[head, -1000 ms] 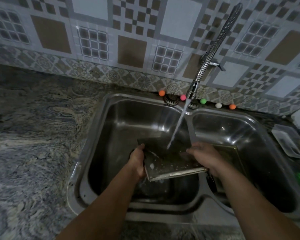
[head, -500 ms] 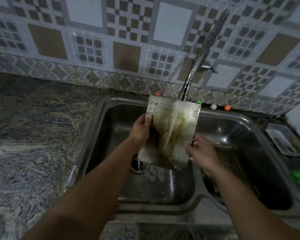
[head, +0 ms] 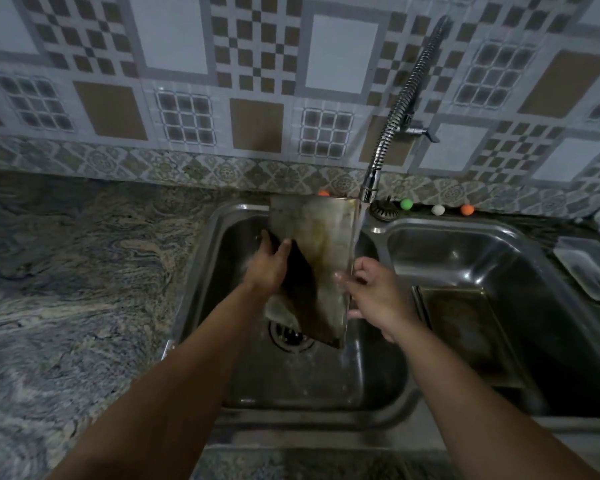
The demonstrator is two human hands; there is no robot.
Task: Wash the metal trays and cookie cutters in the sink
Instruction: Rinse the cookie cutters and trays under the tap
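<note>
A stained metal tray [head: 323,251] stands upright on end over the left basin of the double sink [head: 201,282]. My left hand [head: 269,265] grips its left edge, thumb on the near face. My right hand [head: 369,289] holds the right edge low down, fingers curled around it. Water runs from the coiled faucet [head: 392,119] down along the tray's right edge. A second tray [head: 465,327] lies flat in the right basin. No cookie cutters are visible.
Marbled stone counter [head: 66,289] spreads to the left. Small coloured balls [head: 437,209] sit on the sink's back ledge beside a strainer plug [head: 383,209]. A clear plastic container [head: 589,268] rests on the right counter. The left drain [head: 290,336] is open below the tray.
The tray went from lying tilted low in the basin to standing upright; since half a second ago it has shifted left, so the water now falls along its right edge.
</note>
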